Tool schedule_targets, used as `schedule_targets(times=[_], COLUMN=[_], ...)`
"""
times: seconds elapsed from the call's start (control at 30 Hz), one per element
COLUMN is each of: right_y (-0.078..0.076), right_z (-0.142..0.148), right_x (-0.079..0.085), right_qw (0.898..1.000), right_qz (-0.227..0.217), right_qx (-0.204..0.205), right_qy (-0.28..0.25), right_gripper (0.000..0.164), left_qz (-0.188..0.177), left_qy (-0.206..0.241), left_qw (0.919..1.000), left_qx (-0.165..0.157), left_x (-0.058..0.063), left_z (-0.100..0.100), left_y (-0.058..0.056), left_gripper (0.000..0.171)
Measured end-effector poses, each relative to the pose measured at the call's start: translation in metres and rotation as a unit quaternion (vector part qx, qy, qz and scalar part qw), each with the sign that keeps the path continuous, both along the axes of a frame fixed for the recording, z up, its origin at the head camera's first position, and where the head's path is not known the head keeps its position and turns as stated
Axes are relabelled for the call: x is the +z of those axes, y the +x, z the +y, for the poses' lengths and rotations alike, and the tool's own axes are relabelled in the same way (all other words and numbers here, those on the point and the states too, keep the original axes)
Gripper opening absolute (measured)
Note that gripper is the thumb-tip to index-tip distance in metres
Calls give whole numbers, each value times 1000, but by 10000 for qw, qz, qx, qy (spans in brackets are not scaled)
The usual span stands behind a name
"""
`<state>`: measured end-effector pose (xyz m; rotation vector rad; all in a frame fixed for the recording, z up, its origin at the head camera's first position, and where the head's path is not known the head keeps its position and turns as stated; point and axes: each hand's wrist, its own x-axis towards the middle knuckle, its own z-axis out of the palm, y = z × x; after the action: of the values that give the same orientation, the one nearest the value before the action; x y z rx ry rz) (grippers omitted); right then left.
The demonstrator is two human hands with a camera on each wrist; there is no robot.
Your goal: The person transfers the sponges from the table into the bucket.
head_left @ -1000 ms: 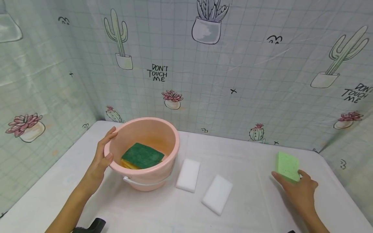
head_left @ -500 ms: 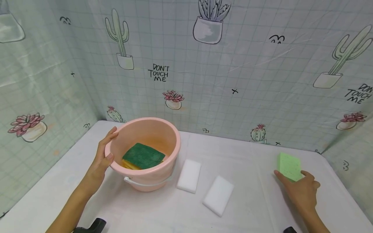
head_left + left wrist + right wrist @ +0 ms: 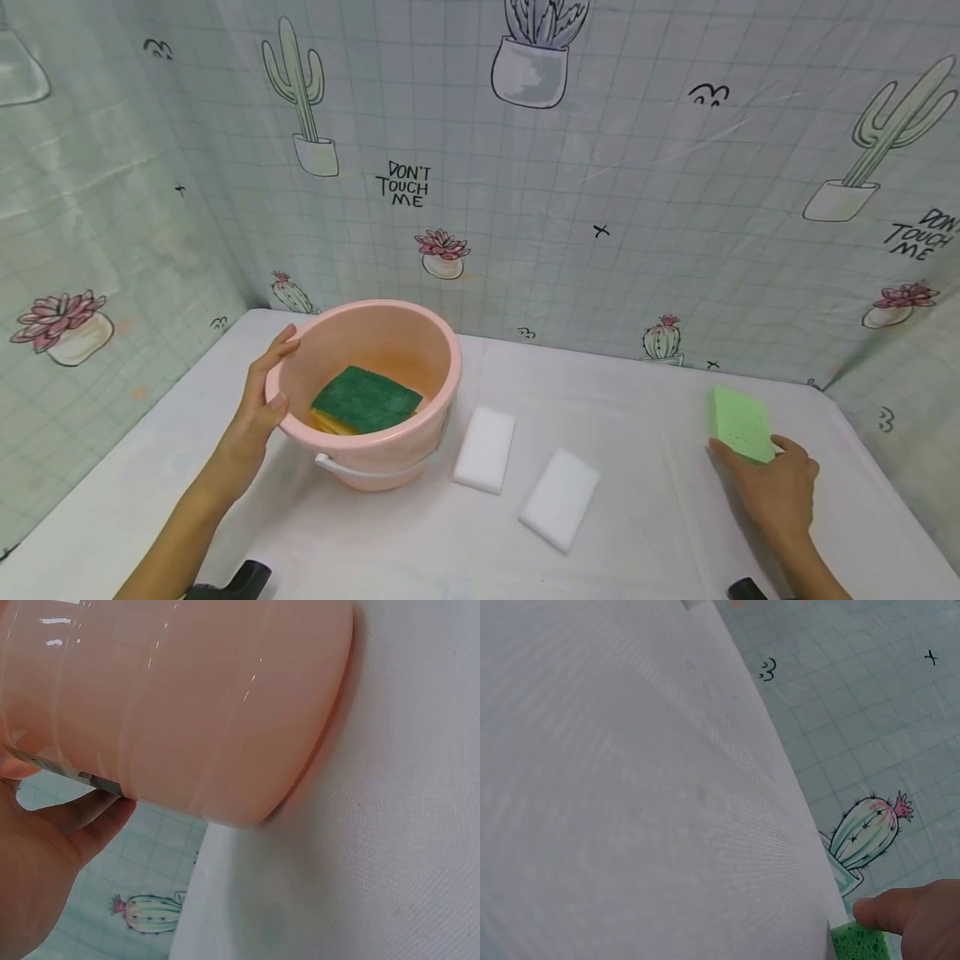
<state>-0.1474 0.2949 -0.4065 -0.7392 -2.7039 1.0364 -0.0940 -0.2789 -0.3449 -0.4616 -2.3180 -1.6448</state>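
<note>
At the left of the head view stands a pink bucket (image 3: 363, 454) with a white handle. My left hand (image 3: 251, 421) grips its rim, thumb on the near side and fingers along the outer wall. In the left wrist view, fingers (image 3: 101, 825) lie against the bucket's side. A green scouring sponge (image 3: 367, 400) lies inside, with yellow showing beneath it. Far to the right, my right hand (image 3: 776, 492) pinches a light green sponge (image 3: 738, 421) between thumb and fingers. The right wrist view has the thumb (image 3: 885, 909) on that sponge's edge.
Two white sponges (image 3: 485, 450) lie on the white-covered table (image 3: 637, 517), just right of the bucket. A cactus-print cloth (image 3: 525, 192) hangs along the back and both sides. Dark wrist straps or mounts (image 3: 240, 579) show at the bottom edge.
The right thumb has drawn slightly inward against the light green sponge. The left hand keeps its hold on the bucket, and the white sponges stay put.
</note>
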Motion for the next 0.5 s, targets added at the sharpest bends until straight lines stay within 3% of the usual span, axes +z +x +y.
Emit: schedule_targets(times=[0.3, 0.5], right_y=[1, 2], right_z=[2, 2], right_x=[2, 4], right_qw=[9994, 9996], right_qz=[290, 236], right_qx=[108, 119], right_qy=[153, 84], right_gripper=[85, 85], left_qz=[70, 97], left_qy=[62, 91], left_qw=[9999, 9999], left_qx=[-71, -94], left_x=[1, 1], left_z=[-1, -1], left_y=[0, 0], left_gripper=[56, 55])
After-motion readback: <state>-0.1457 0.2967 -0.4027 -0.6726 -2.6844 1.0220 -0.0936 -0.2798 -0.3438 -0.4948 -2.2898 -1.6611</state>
